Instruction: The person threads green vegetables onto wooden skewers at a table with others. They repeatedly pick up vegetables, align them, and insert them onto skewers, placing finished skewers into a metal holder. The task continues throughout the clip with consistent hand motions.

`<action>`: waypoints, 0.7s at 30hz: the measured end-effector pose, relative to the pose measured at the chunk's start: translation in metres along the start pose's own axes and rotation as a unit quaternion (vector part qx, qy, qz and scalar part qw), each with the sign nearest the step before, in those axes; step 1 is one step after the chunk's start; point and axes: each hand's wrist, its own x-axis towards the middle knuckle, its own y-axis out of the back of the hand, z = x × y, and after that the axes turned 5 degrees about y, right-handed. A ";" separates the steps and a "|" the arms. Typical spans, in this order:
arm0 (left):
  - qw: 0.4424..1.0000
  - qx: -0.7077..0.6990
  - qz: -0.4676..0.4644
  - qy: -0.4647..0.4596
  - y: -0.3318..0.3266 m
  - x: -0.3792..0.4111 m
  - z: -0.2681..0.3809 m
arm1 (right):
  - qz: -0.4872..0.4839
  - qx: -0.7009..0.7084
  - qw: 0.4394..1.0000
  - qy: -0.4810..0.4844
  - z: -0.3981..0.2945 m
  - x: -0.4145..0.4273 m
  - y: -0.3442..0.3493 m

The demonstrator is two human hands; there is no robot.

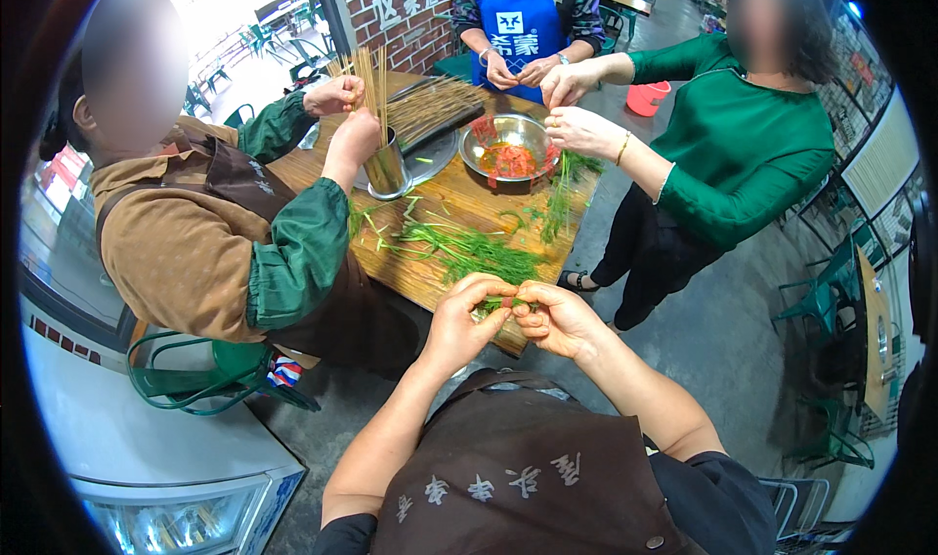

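My left hand and my right hand meet over the near edge of the wooden table. Between their fingertips they hold a small bundle of green herb stalks with a strip of reddish meat around it. Just beyond lies a pile of feathery green herbs. Farther back, a steel bowl holds red meat strips in reddish liquid. A metal cup of bamboo skewers stands at the left of the bowl.
A person in a brown apron works at the left with skewers. One in a blue apron stands across the table, another in a green top at the right. A tray of skewers lies at the back. A green metal chair stands lower left.
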 end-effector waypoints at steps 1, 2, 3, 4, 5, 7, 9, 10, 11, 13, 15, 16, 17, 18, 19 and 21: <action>1.000 0.007 0.000 -0.018 0.000 0.000 -0.002 | 0.008 0.015 1.000 -0.013 0.000 0.000 0.001; 0.999 0.014 0.001 -0.035 0.001 0.000 -0.004 | 0.001 0.026 0.999 -0.022 0.001 0.001 0.003; 0.998 0.021 0.001 -0.052 0.002 0.000 -0.006 | -0.006 0.036 0.999 -0.033 0.001 0.003 0.004; 0.998 0.027 0.007 -0.053 0.003 0.000 -0.007 | -0.013 0.047 0.998 -0.043 0.001 0.005 0.005; 0.998 0.032 0.014 -0.053 0.003 0.000 -0.009 | -0.017 0.015 0.999 -0.027 0.002 0.006 0.003; 0.999 0.034 0.019 -0.014 0.005 0.000 -0.011 | -0.024 -0.048 0.999 0.007 0.003 0.007 0.000; 0.997 0.028 0.018 0.069 0.010 -0.003 -0.014 | -0.021 -0.219 0.968 0.118 0.007 0.009 -0.010; 0.991 -0.008 0.014 0.133 0.012 -0.003 -0.014 | -0.020 -0.301 0.938 0.172 0.009 0.011 -0.015; 0.983 -0.057 0.007 0.176 0.014 -0.002 -0.018 | -0.031 -0.378 0.903 0.204 0.008 0.014 -0.017; 0.963 -0.121 -0.010 0.239 0.016 -0.002 -0.031 | -0.060 -0.430 0.868 0.241 0.010 0.023 -0.012; 0.956 -0.138 -0.002 0.258 0.017 -0.002 -0.035 | -0.061 -0.427 0.866 0.251 0.012 0.037 -0.007; 0.953 -0.146 0.003 0.267 0.018 -0.001 -0.035 | -0.063 -0.426 0.865 0.257 0.011 0.043 -0.007; 0.951 -0.143 0.012 0.274 0.019 0.001 -0.035 | -0.062 -0.421 0.875 0.231 0.008 0.046 -0.007; 0.949 -0.140 0.020 0.281 0.020 0.003 -0.034 | -0.061 -0.415 0.884 0.205 0.004 0.049 -0.008; 0.948 -0.137 0.029 0.287 0.020 0.005 -0.034 | -0.060 -0.410 0.892 0.179 0.001 0.052 -0.009; 0.950 -0.114 0.029 0.291 0.022 0.010 -0.039 | -0.058 -0.369 0.915 0.152 -0.004 0.059 -0.012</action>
